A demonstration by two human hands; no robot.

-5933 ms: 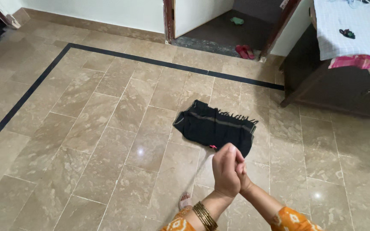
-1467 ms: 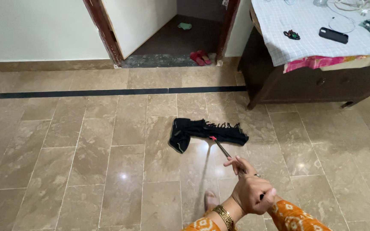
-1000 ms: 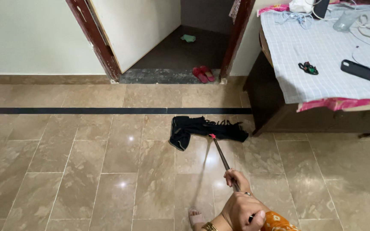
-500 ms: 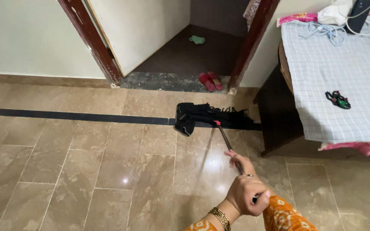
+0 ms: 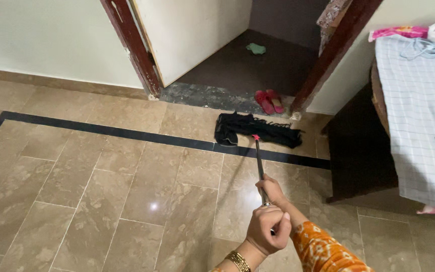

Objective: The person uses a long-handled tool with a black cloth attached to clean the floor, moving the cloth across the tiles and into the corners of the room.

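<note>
Ahead, both your hands clamped a thin stick point(image 5: 259, 161): left hand point(image 5: 268, 232) fisted at its end, right hand point(image 5: 271, 190) just beyond. Its tip met a limp black cloth point(image 5: 255, 129), likely light and draggable.

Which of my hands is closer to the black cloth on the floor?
The right hand. It grips the stick farther along, toward the black cloth. The left hand holds the stick's near end, behind the right and farther from the cloth.
</note>
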